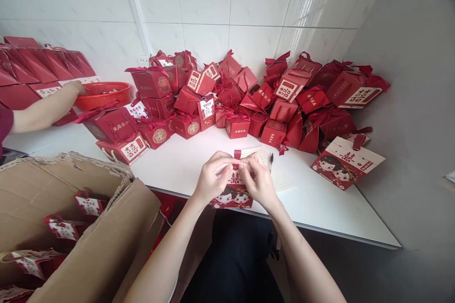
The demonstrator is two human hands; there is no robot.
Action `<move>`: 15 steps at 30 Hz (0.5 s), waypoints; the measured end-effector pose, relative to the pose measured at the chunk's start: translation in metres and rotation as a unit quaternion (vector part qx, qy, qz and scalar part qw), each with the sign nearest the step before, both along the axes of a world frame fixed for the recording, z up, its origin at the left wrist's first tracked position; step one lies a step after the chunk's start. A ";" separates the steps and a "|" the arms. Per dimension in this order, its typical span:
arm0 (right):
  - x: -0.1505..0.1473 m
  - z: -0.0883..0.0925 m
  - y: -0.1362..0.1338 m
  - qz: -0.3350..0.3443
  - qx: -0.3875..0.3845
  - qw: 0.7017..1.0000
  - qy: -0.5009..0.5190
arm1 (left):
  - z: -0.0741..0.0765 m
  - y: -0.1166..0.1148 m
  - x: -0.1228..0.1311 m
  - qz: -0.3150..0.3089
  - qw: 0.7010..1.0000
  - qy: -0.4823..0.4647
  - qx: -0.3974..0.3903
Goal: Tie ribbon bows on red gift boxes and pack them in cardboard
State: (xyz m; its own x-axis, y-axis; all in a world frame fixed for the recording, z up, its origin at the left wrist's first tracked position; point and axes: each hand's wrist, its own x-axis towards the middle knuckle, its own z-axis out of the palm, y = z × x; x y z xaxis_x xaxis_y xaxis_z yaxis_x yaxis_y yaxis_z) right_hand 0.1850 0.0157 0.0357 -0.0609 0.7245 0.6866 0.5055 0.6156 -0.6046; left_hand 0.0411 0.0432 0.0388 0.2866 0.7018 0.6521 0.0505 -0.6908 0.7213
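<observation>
My left hand (212,179) and my right hand (259,180) meet at the front edge of the white table (320,208). Both pinch the top of a small red and white gift box (232,194) printed with a cartoon couple. A red ribbon tab (237,154) sticks up between my fingertips. Under the box lies a sheet of lined paper (280,175) with a black pen (271,157) on it.
A big heap of red gift boxes (249,99) fills the back of the table against the tiled wall. A flat printed box (346,162) lies at right. An open cardboard carton (88,227) with boxes stands at lower left. Another person's arm (42,110) reaches a red basin (103,94).
</observation>
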 end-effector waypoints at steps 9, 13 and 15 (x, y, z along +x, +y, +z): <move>0.001 -0.005 -0.003 0.012 -0.026 0.999 0.015 | 0.000 0.001 -0.007 -0.007 0.999 0.031 0.024; -0.001 -0.004 -0.004 0.003 -0.025 1.000 0.012 | 0.004 0.003 -0.008 0.001 0.994 0.073 0.075; -0.001 -0.002 -0.004 0.001 -0.032 0.999 0.014 | 0.006 0.003 -0.008 0.000 0.993 0.088 0.084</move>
